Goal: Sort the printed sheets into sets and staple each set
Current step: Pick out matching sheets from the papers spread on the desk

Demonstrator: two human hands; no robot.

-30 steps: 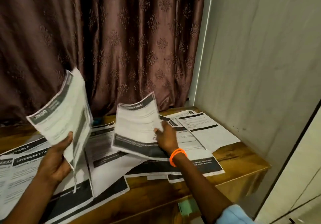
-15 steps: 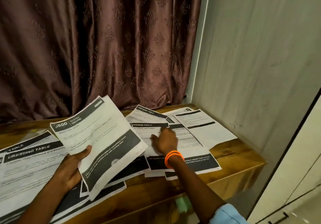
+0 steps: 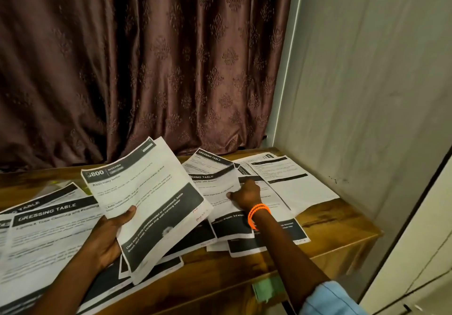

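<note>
Sorting continues at the brown wooden table (image 3: 342,236): a second ago both hands held printed pages in the air; now only the left hand (image 3: 107,236) is loaded. It grips a small sheaf of white sheets with black header bands, top page headed "KITCHEN" (image 3: 146,202), thumb curled over the lower left edge and fingers underneath, the pages tilted up off the table. The page the right hand (image 3: 244,196) carried has come down onto the overlapping "DRESSING TABLE" pages (image 3: 215,180) directly under it, which suggests one more sheet assigned to that pile. That hand, an orange band (image 3: 258,213) at its wrist, rests knuckles-up on the pile; whether its fingers pinch a sheet or merely press cannot be told. More "DRESSING TABLE" prints (image 3: 49,229) lie spread just left of the left hand. No stapler is visible, so stapling looks some way off.
</note>
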